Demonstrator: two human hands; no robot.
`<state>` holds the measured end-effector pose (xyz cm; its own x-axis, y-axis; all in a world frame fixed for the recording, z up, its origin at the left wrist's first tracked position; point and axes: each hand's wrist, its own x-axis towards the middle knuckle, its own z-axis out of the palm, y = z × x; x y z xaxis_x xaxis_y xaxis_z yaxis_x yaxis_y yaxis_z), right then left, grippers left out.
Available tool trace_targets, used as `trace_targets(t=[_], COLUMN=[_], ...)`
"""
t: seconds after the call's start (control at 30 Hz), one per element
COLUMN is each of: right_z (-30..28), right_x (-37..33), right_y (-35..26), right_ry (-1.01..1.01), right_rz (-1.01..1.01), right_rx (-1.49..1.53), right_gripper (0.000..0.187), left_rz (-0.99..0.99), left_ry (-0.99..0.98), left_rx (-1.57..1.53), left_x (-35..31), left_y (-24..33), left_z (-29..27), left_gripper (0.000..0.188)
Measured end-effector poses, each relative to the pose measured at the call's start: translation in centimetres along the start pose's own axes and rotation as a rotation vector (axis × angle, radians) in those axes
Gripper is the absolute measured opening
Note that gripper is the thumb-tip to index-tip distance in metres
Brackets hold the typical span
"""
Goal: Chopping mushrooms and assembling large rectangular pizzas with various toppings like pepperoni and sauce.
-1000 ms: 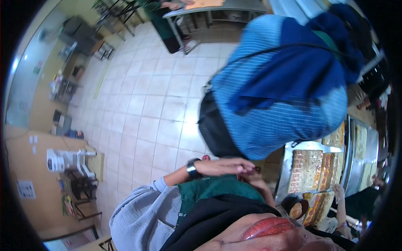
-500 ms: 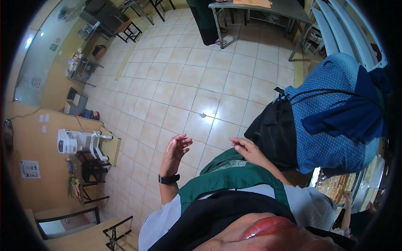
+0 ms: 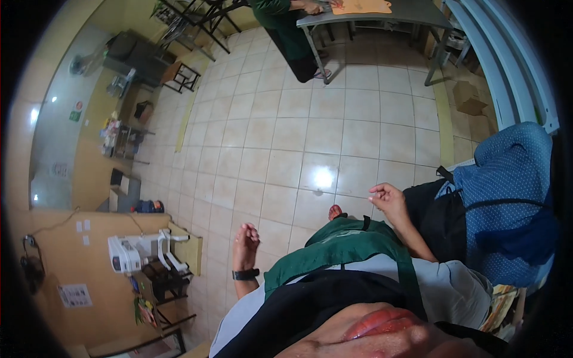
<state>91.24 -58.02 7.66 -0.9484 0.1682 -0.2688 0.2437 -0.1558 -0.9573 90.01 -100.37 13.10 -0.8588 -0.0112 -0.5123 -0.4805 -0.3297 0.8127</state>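
Note:
My left hand (image 3: 245, 243), with a black wristband (image 3: 245, 274) at its wrist, hangs in the air over the tiled floor. Its fingers are loosely bent, and nothing shows in them. On the other side of my green apron (image 3: 340, 253), my right hand (image 3: 391, 204) is raised with thumb and fingers slightly apart, also with nothing visible in it. It is nearest to the black apron (image 3: 433, 218) of a person in blue dotted clothing (image 3: 507, 179), apart from it by a small gap. A foot (image 3: 335, 211) shows just beyond my apron.
Tiled floor (image 3: 268, 140) stretches ahead. At the far side a person in green (image 3: 286, 45) works at a metal table (image 3: 406, 17) with an orange sheet (image 3: 361, 6). Blue-grey racks (image 3: 495, 53) and a cardboard box (image 3: 468, 98) line the right. A white machine (image 3: 128, 250) stands at left.
The view has shifted, and the far table and person in green show more fully. My hands have swung farther apart, fingers a little more curled. The person in blue now sits farther right.

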Motion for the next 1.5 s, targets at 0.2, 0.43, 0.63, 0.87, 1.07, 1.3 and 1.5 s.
trace_targets(t=[0.2, 0.43, 0.63, 0.87, 1.07, 1.3, 1.5], right_z=[-0.6, -6.0, -12.7, -19.9, -21.9, -22.7, -28.1], right_x=[7.6, 18.0, 31.4, 50.1, 68.3, 82.1, 94.1], right_y=[-2.1, -4.1, -7.8, -10.2, -11.8, -14.2, -15.3], right_ry=[0.287, 0.559, 0.628, 0.614, 0.576, 0.49, 0.46], right_rz=[-0.101, -0.04, -0.027, -0.16, -0.25, -0.263, -0.457], right_rx=[0.038, -0.017, -0.025, -0.33, -0.724, -0.74, -0.975], right_gripper=[0.014, 0.021, 0.026, 0.029, 0.037, 0.047, 0.048], left_rz=[0.186, -0.009, -0.223, -0.414, -0.362, -0.491, -0.51], left_ry=[-0.166, -0.576, -0.555, -0.497, -0.419, -0.554, -0.67], left_rx=[0.093, 0.206, 0.15, 0.016, 0.041, 0.156, 0.216], left_x=[15.5, 29.8, 40.1, 51.5, 62.1, 77.1, 85.5], left_y=[10.4, 11.8, 11.5, 12.3, 14.4, 15.5, 13.0], left_z=[6.8, 21.8, 30.5, 35.9, 40.6, 50.7, 63.2], left_gripper=[0.028, 0.028, 0.029, 0.031, 0.031, 0.035, 0.037])
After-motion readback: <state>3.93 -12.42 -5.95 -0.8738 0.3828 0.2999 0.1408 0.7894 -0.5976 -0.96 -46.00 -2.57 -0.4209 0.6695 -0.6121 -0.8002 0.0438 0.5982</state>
